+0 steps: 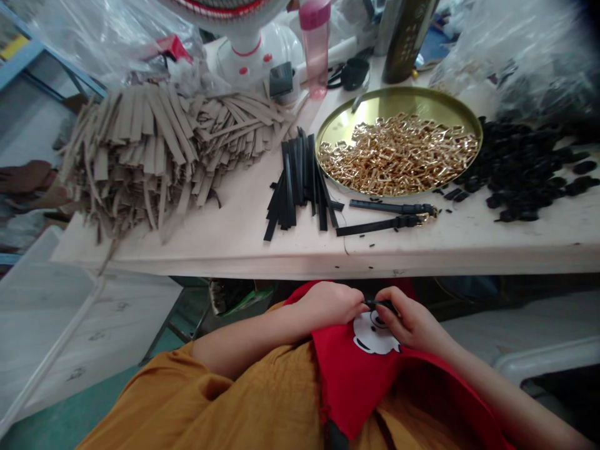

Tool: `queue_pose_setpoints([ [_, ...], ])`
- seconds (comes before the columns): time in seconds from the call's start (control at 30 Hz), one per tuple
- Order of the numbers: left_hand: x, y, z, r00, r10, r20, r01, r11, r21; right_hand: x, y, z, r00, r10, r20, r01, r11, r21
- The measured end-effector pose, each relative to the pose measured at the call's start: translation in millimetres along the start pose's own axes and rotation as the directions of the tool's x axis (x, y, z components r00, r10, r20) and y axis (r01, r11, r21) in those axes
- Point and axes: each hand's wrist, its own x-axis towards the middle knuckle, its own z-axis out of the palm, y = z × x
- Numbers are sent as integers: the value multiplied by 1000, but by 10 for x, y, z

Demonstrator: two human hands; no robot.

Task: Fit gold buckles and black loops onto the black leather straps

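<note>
Over my lap, just off the table's front edge, my left hand (pixel 340 302) and my right hand (pixel 407 317) are closed on a small black strap (pixel 374 303), which stretches between them. Most of the strap is hidden by my fingers. Beyond them on the table lie two black straps with gold buckles, the nearer strap (pixel 382 225) and the farther strap (pixel 391 206). A bundle of plain black strips (pixel 297 181) rests to their left. Behind the straps, a round gold tray (pixel 344 119) holds a heap of gold buckles (pixel 403 156).
Big bundles of grey-beige strips (pixel 135 150) cover the table's left side. A pile of small black pieces (pixel 520 162) sits at the right. At the back stand a white fan (pixel 248 50), a pink bottle (pixel 315 56) and a dark bottle (pixel 407 40). A red cloth (pixel 347 381) covers my lap.
</note>
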Motion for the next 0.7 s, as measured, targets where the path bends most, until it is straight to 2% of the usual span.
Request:
queue_pose_setpoints([
  [0.13,7,25,89,999,30,-32,-30,999,12,-24,-33,78,999,-33,-11,32,997,-71],
  [0.23,21,39,97,1000,12,-23,-12,1000,27,-23,-15,114,999,7,-54,-10,998,-57],
  [0.37,-3,36,36,999,-35,-19,35,999,0,-9,17,74,993,97,-62,-93,994,56],
  [0.43,-33,18,15,998,-36,-52,37,999,27,-4,-11,11,989,141,-35,-132,976,173],
  [0.5,-63,-5,17,992,13,-127,-1,996,93,-2,-70,-56,978,205,37,-206,918,338],
  [0.6,-87,-27,40,967,89,-240,-49,985,166,-6,-165,-110,921,282,267,-386,739,552],
  [0.67,-96,-30,32,959,62,-277,-29,992,119,-10,-193,-99,884,282,372,-463,627,626],
  [0.7,-103,-29,15,963,37,-269,-22,998,61,-13,-191,-84,880,274,388,-472,598,648],
])
